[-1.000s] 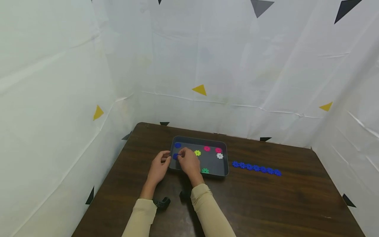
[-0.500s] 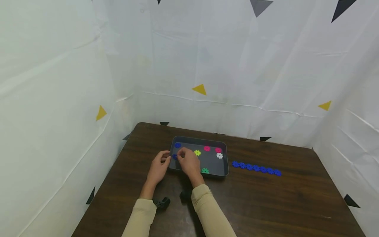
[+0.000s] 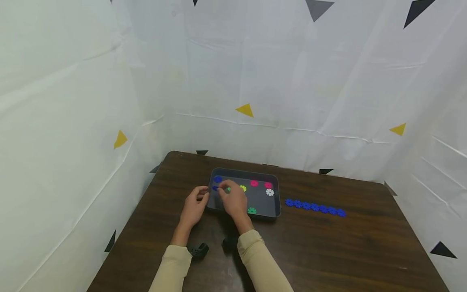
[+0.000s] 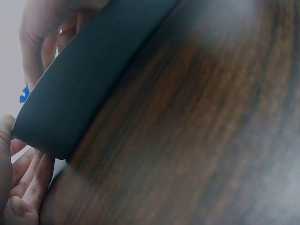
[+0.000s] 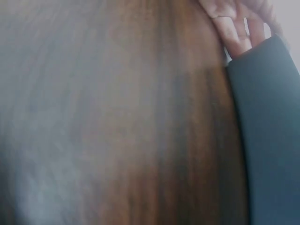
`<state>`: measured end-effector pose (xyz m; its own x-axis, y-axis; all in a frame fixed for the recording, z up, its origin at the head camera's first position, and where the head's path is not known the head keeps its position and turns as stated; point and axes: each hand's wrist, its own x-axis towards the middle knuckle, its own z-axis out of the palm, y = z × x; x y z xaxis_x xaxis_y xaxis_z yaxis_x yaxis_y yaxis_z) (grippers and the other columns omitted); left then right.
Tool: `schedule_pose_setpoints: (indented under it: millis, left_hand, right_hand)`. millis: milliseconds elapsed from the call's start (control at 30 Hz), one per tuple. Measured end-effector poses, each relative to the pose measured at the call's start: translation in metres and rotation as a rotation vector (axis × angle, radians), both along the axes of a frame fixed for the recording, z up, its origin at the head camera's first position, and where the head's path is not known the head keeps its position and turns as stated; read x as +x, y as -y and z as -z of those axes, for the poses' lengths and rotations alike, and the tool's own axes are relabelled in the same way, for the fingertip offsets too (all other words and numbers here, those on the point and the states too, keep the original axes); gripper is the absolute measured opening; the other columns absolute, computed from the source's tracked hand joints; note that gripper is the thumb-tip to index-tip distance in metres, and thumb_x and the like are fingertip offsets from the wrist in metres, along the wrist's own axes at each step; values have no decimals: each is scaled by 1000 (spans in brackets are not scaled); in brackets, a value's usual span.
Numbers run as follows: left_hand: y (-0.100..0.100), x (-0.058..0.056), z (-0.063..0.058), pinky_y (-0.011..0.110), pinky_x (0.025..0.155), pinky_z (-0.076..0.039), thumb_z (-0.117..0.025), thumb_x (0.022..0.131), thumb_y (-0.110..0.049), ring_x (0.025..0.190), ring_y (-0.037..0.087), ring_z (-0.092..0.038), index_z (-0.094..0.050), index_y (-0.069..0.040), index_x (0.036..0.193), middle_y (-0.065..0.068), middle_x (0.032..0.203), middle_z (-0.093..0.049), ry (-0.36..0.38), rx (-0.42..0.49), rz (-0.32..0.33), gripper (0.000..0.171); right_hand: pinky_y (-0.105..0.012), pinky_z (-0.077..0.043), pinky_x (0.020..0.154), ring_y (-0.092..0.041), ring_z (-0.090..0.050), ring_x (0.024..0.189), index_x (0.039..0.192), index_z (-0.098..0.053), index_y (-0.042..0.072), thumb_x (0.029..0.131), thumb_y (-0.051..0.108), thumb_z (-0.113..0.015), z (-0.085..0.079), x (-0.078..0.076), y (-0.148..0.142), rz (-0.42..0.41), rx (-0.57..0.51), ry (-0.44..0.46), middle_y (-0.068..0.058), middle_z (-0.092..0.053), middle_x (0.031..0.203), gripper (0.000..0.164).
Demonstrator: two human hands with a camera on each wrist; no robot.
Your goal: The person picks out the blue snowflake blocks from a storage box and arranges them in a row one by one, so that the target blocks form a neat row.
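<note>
A dark grey tray (image 3: 262, 202) holds small flower-shaped plastic discs. At its left end my left hand (image 3: 194, 205) grips the wall; in the left wrist view the thumb lies at the rim of the tray (image 4: 79, 89) and the fingers are below. My right hand (image 3: 234, 199) reaches over the tray and pinches a blue disc (image 3: 215, 188) between thumb and fingertips. Behind that lies another blue disc (image 3: 217, 179). Beside the right fingers a green disc (image 3: 229, 189) is partly hidden, with a yellow disc (image 3: 243, 188) just right of it.
Further right in the tray are two pink discs (image 3: 254, 183), a white disc (image 3: 269, 192) and a second green disc (image 3: 251, 211). A row of several blue discs (image 3: 315, 207) lies on the brown wooden table (image 3: 328, 251) right of the tray. White sheeting (image 3: 292, 81) surrounds the table.
The pinched blue disc has shifted slightly toward the tray's back, with my right fingers lifting a little. A green disc has come into sight beside them. My left hand stays at the tray.
</note>
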<state>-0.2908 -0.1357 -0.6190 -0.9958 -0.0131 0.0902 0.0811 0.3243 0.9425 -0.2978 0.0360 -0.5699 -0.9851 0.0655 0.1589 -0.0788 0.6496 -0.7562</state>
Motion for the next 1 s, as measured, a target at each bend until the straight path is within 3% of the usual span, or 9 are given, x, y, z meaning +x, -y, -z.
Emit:
schedule_pose_setpoints:
  millis: [267,500,1000]
  left_hand:
    - [3,-1,2,53,106,-57,-62,112,-32,125,28,-68,-64,-16,142,10,137,-69,-3,-4,-5,35]
    - [6,-5,1,54,105,-57,-63,111,-29,125,29,-67,-63,-11,143,12,136,-69,-4,-1,-8,36]
    - [4,-9,3,55,105,-57,-63,111,-27,125,29,-67,-63,-11,144,12,136,-69,-6,7,1,37]
  right_hand:
    - [-42,-56,80,-19,-69,92,107,-77,25,103,29,-75,-9,3,-9,16,-88,-54,3,-79,113,6]
    - [-32,-46,60,-15,-59,70,105,-77,26,103,30,-76,-14,4,-21,45,-159,-123,4,-77,106,5]
    - [-29,-45,59,-15,-57,72,103,-75,23,103,29,-77,-7,17,-62,102,-226,-148,1,-76,107,6]
